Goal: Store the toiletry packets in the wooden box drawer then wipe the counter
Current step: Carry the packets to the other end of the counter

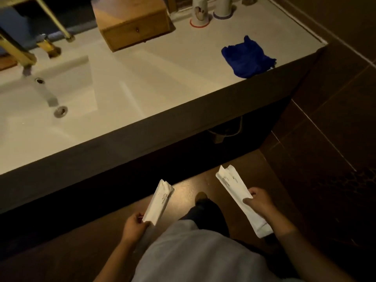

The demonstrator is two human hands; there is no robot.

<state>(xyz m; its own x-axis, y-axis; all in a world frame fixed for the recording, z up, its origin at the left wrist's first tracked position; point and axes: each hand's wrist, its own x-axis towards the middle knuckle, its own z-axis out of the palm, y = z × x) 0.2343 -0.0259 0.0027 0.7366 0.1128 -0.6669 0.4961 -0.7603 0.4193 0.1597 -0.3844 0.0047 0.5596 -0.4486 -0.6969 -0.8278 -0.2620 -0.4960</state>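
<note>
I stand in front of a white counter [162, 82], both hands held low below its front edge. My left hand [134, 226] grips the lower end of a white toiletry packet [159, 202] printed "BRUSHING TEETH". My right hand [259, 204] holds a longer white packet [238, 196], possibly two stacked. At the back of the counter sits the wooden box [130, 21], its drawer [136, 32] closed, a small knob in front. A crumpled blue cloth [247, 57] lies near the counter's right front corner.
A sink basin [46, 110] with a drain and a brass faucet [22, 51] fills the counter's left side. Two upturned white cups [200, 11] stand on coasters at the back right. Dark tiled floor and wall lie to the right.
</note>
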